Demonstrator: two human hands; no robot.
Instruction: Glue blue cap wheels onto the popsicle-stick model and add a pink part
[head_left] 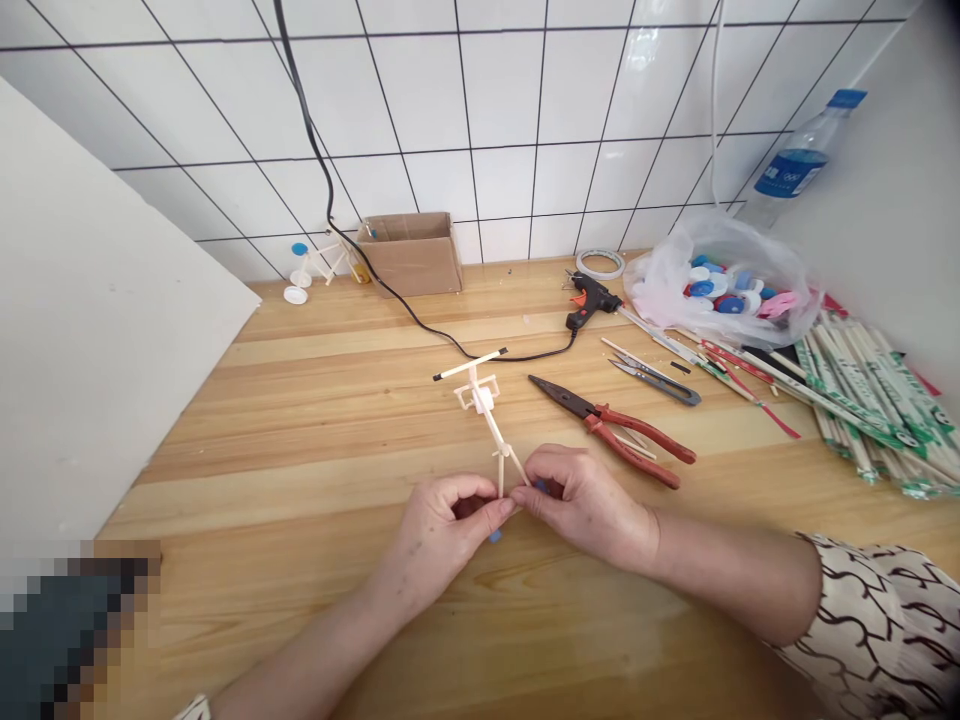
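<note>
A small tricycle model [491, 420] made of pale wooden sticks sits on the table between my hands. Its far end has a crossbar [471, 364] with black tips, and a white bottle cap [484, 401] lies in a frame below it. My left hand [448, 520] pinches the near end of the model at the left stick. From the right, my right hand [589, 505] grips the same end, thumb and fingers closed near the other stick. Bits of blue show beside both hands, mostly hidden by the fingers.
Right of the model lie red-handled pliers [600, 415], thread snips [660, 382] and a glue gun [591, 300] with a black cord. Beyond are a tape roll [600, 263], a bag of bottle caps [720, 285], wrapped chopsticks [870, 390], a cardboard box [416, 262] and another stick model [324, 265].
</note>
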